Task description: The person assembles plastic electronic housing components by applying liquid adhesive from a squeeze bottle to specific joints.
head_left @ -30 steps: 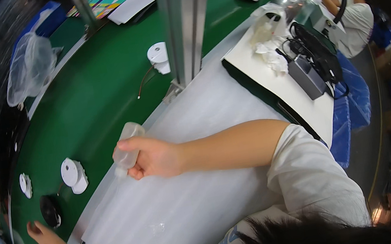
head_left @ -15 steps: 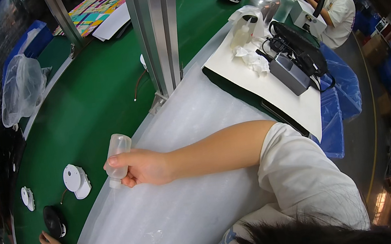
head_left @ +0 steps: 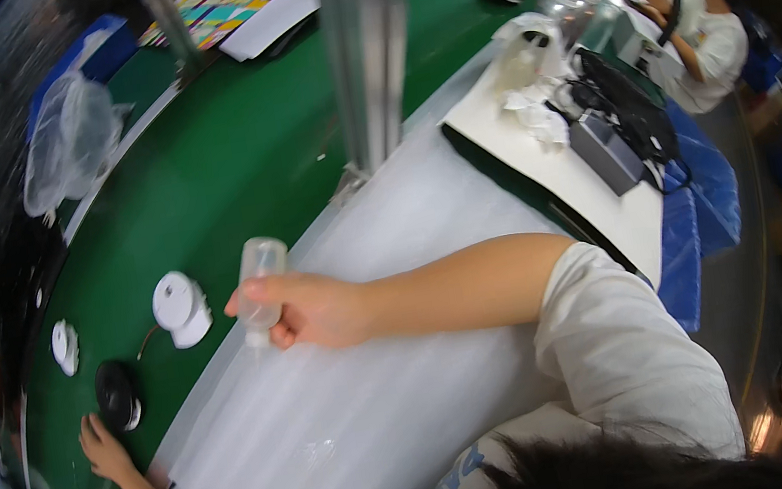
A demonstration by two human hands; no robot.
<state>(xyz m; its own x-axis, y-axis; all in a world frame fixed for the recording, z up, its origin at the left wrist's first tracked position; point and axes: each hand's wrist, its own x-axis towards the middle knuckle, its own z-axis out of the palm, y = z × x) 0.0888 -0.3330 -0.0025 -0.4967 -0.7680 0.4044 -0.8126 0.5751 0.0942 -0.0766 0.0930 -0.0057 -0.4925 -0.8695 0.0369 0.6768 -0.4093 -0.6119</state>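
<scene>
My right hand (head_left: 315,308) grips a small clear plastic squeeze bottle (head_left: 263,260), tilted with its pale nozzle pointing down over the white-covered work surface (head_left: 372,389). At the lower left, my left hand (head_left: 105,449) reaches over the green belt (head_left: 146,230), fingers stretched out beside the lower edge of a black round speaker-like disc (head_left: 115,395). Whether the fingertips touch the disc, I cannot tell. Between the disc and the bottle lies a white round device (head_left: 179,309) with a thin reddish wire. Another white round device (head_left: 66,347) rests farther left.
A metal post (head_left: 371,65) rises beyond my right hand. At right, a white board (head_left: 624,215) carries a grey box (head_left: 607,151), cables and crumpled tissue. A clear plastic bag (head_left: 72,140) hangs far left. A person (head_left: 710,45) sits at the far right.
The whole view has shifted, so things appear farther right and higher. A wired white part near the post has gone mostly out of sight behind it. Both hands keep much the same pose.
</scene>
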